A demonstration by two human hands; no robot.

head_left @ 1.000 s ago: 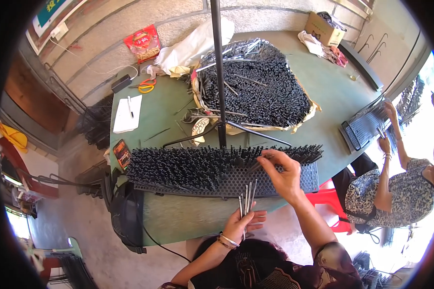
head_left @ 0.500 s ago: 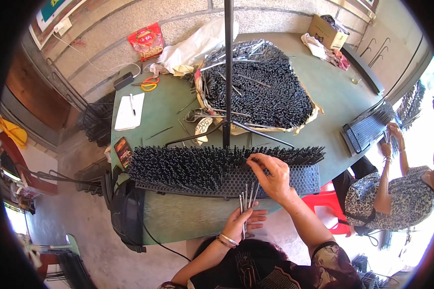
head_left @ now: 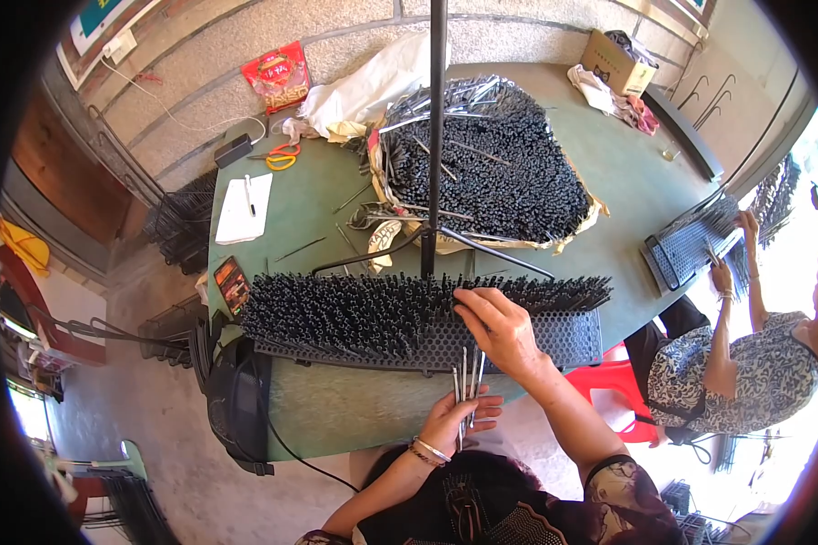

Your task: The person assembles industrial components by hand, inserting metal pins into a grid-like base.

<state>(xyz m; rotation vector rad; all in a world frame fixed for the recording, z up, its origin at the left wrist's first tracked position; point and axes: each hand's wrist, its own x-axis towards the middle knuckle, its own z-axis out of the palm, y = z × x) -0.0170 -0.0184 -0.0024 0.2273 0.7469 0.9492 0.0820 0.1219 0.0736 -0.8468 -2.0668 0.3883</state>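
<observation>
Several thin metal rods (head_left: 464,381) stand upright in my left hand (head_left: 453,420), which is closed round their lower ends near the table's front edge. My right hand (head_left: 502,329) reaches over a long black perforated rack (head_left: 554,338), thumb and fingertips drawn together at the edge of the standing rods. Whatever lies between those fingertips is too small and dark to make out. Dense dark rods (head_left: 336,313) fill the rack's left part and a strip along its back. Bare holes show at its right front.
Behind the rack, a large wrapped bundle of rods (head_left: 491,168) lies on the green table (head_left: 318,400). A black upright pole (head_left: 437,118) rises before it. Orange-handled scissors (head_left: 282,159), paper (head_left: 244,213) and a black bag (head_left: 238,400) are left. A co-worker (head_left: 736,372) handles another rack (head_left: 691,241) at right.
My right hand has moved slightly left and up along the rack. My left hand stays nearly still with its rods. The co-worker's hands have moved apart.
</observation>
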